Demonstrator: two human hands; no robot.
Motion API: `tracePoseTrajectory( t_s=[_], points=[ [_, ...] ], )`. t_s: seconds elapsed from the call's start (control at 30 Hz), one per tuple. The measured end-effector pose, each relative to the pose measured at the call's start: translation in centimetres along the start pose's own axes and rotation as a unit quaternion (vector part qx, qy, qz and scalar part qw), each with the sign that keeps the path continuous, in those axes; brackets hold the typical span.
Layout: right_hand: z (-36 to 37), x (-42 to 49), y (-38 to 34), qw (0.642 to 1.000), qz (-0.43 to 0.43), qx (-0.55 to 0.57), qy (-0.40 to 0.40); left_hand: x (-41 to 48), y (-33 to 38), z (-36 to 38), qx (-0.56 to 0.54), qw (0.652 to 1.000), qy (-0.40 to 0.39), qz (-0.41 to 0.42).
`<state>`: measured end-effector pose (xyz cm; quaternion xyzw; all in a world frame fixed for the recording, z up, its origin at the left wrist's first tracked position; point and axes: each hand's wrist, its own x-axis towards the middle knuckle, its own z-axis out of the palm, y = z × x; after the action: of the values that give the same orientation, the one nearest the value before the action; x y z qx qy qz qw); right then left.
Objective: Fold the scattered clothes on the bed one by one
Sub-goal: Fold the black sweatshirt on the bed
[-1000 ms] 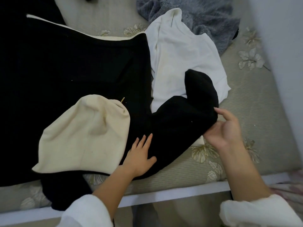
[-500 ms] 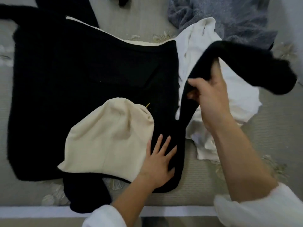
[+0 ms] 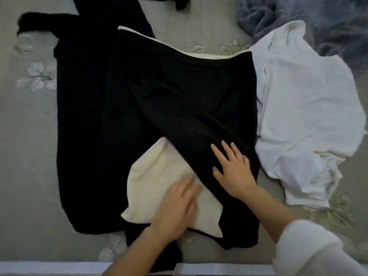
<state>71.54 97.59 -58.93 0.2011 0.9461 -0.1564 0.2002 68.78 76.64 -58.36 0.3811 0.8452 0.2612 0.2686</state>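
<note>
A black hooded garment (image 3: 103,120) lies spread flat in the middle of the bed. Its cream hood lining (image 3: 159,176) shows near the front edge. One black sleeve (image 3: 189,120) lies folded diagonally across the body and over part of the cream hood. My right hand (image 3: 233,170) presses flat on that sleeve near the shoulder, fingers straight. My left hand (image 3: 175,208) rests flat on the cream hood, slightly blurred. The other sleeve (image 3: 39,22) stretches out at the far left.
A crumpled white shirt (image 3: 302,120) lies right of the black garment. A grey-blue fuzzy garment (image 3: 310,22) is heaped at the far right corner. The grey floral bedsheet (image 3: 25,136) shows on the left. The bed's white edge (image 3: 49,266) runs along the bottom.
My right hand carried the raised black sleeve leftward, laid it across the garment, let go and now presses it. My left hand moved from the black fabric onto the cream hood.
</note>
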Motion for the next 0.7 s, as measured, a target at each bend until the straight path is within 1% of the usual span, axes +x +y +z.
tracePoseTrajectory(
  t_s=[0.03,0.1,0.13,0.17,0.2,0.23,0.27,0.33,0.4,0.47,0.53,0.6,0.67,0.7],
  points=[
    [0.5,-0.1,-0.2,1.0,0.004,-0.004,0.002,0.5,-0.8,-1.1,-0.034,0.998,0.044,-0.038],
    [1.5,-0.2,-1.0,1.0,0.021,-0.006,0.005,2.3,-2.4,-3.1,-0.095,0.981,0.111,-0.124],
    [2.0,-0.2,-1.5,0.999,0.028,-0.006,0.013,3.3,-3.1,-3.9,-0.109,0.972,0.141,-0.15],
    [2.4,-0.2,-2.1,0.999,0.03,-0.006,0.028,4.4,-3.8,-4.8,-0.099,0.969,0.168,-0.152],
    [2.6,0.0,-2.7,0.998,0.026,-0.005,0.05,5.6,-4.4,-5.5,-0.066,0.971,0.188,-0.134],
    [2.8,0.3,-3.2,0.997,0.018,-0.004,0.075,6.6,-5.1,-6.1,-0.024,0.976,0.19,-0.108],
    [2.8,0.7,-3.8,0.995,0.008,0.001,0.098,7.5,-5.9,-6.5,0.023,0.982,0.17,-0.083],
    [3.2,1.8,-5.1,0.992,0.0,0.023,0.123,8.6,-7.8,-6.6,0.105,0.988,0.087,-0.071],
    [4.2,2.6,-6.2,0.994,0.008,0.02,0.108,8.6,-9.6,-5.9,0.16,0.984,0.014,-0.083],
    [5.5,3.0,-6.9,0.996,0.021,-0.018,0.085,8.2,-10.7,-5.3,0.184,0.979,-0.012,-0.084],
    [6.2,3.3,-7.0,0.995,0.033,-0.048,0.08,8.3,-10.9,-5.1,0.184,0.979,-0.018,-0.087],
    [6.1,3.3,-7.1,0.994,0.039,-0.059,0.079,8.6,-10.5,-5.4,0.15,0.984,-0.035,-0.086],
    [5.6,3.2,-7.8,0.994,0.063,-0.038,0.081,8.2,-10.0,-6.5,0.091,0.991,-0.052,-0.081],
    [5.2,3.1,-8.5,0.993,0.081,-0.02,0.084,7.6,-9.8,-7.2,0.068,0.994,-0.047,-0.076]
  ],
)
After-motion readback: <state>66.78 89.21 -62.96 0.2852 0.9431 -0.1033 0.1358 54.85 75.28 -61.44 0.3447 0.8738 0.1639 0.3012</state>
